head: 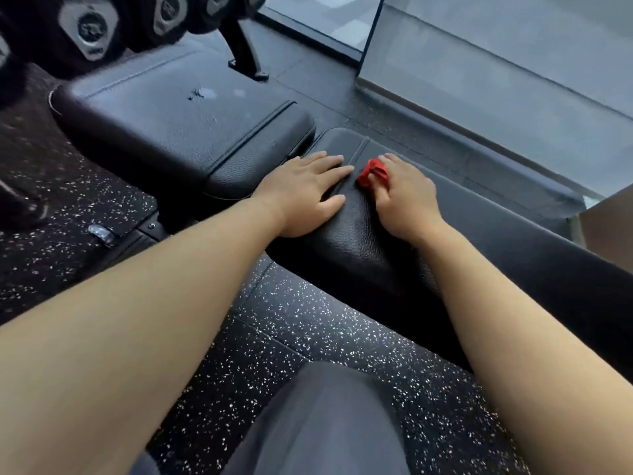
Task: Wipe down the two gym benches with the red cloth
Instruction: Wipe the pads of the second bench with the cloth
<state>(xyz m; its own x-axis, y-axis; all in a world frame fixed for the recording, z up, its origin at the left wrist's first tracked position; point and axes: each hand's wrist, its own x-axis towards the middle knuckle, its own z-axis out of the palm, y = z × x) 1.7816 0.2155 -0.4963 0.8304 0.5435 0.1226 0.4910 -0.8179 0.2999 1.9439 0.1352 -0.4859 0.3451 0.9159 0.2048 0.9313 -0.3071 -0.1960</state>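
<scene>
Red cloth (371,173) bunched in right hand (404,197); bench (486,258) runs lower-right.

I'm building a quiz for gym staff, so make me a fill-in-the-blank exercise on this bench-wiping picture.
The right hand grips the cloth, whose colour is ____.
The left hand, flat on the near bench, holds ____.
The worn patch sits on the ____ bench.
The floor is black with ____ speckles.
Missing words: red, nothing, far, white.
</scene>
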